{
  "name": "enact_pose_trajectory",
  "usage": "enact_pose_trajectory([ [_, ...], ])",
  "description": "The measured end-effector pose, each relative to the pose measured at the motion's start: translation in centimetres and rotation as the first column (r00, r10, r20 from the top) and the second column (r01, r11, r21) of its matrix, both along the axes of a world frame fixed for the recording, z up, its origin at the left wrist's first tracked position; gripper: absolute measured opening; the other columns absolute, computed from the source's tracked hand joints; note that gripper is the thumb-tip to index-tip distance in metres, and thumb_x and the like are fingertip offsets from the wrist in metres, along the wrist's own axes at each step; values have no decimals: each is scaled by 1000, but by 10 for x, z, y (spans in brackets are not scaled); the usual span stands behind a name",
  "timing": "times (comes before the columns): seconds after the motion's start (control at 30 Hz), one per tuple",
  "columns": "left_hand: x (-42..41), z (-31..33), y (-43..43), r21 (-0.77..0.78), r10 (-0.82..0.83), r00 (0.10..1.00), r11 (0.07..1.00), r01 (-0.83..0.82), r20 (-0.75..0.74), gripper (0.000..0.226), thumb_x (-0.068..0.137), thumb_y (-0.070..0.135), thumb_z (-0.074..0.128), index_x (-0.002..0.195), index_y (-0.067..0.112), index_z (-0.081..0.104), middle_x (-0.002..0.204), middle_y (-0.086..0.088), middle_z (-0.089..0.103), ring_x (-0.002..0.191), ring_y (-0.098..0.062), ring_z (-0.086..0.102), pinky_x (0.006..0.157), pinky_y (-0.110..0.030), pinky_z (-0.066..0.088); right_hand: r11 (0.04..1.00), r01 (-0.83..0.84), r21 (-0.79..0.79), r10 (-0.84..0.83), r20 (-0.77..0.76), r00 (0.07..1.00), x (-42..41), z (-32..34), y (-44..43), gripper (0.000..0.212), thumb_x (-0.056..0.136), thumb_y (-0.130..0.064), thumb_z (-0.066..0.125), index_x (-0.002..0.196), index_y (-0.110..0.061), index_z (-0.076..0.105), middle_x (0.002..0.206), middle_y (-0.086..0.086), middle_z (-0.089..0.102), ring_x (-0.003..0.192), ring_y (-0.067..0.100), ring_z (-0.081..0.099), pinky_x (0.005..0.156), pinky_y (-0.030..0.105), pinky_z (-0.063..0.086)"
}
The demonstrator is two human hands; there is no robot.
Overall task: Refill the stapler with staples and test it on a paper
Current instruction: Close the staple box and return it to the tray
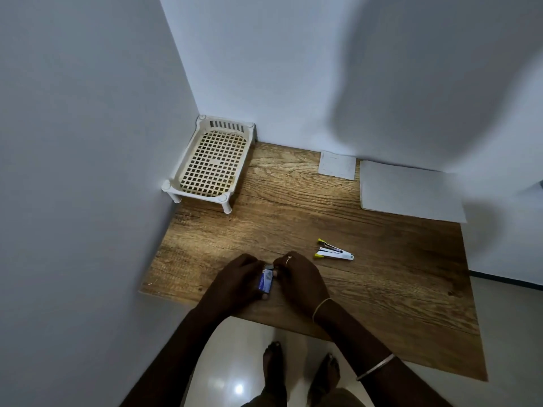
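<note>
A small blue-and-white staple box (266, 280) sat upright near the counter's front edge. The white stapler (333, 252) with yellow tips lay on its side to its right, swung open. White paper (411, 190) rested flat at the back.
</note>
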State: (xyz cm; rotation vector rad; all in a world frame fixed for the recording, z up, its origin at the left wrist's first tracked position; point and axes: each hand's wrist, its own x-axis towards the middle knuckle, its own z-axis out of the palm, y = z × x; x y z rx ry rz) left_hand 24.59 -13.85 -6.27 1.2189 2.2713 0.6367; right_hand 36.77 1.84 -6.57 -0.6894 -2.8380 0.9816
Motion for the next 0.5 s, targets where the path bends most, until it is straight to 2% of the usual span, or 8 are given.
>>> enact_pose_trajectory([
  [0.07,1,1,1,20,-8,1000,1000,8,-11,72,71,33,87,135,12,61,132,-4,57,117,-19,57,88,-22,44,1000,-9,8,9,0,1000,-2,0,0,20,89,-16,62,103,-25,72,101,-4,64,96,14,60,78,22,41],
  [0.27,2,2,5,40,-26,1000,999,25,10,69,72,32,87,134,12,62,131,-3,57,117,-16,56,91,-27,48,1000,-10,-23,9,-15,1000,-6,0,3,18,88,-15,61,101,-21,72,99,1,69,95,18,63,82,35,51],
  [0.4,0,4,9,35,-35,999,999,34,15,68,72,30,87,133,11,63,131,-4,57,117,-18,57,92,-32,50,990,46,-132,-45,16,999,-14,1,9,10,89,-21,64,94,-22,73,95,-1,72,93,16,65,83,33,51],
  [0.5,-1,3,10,34,-44,999,998,43,11,67,72,30,87,132,13,64,129,-4,60,114,-17,59,89,-30,50,977,85,-194,-75,60,995,-19,1,13,5,86,-22,68,86,-20,73,90,0,72,88,16,66,80,32,51],
])
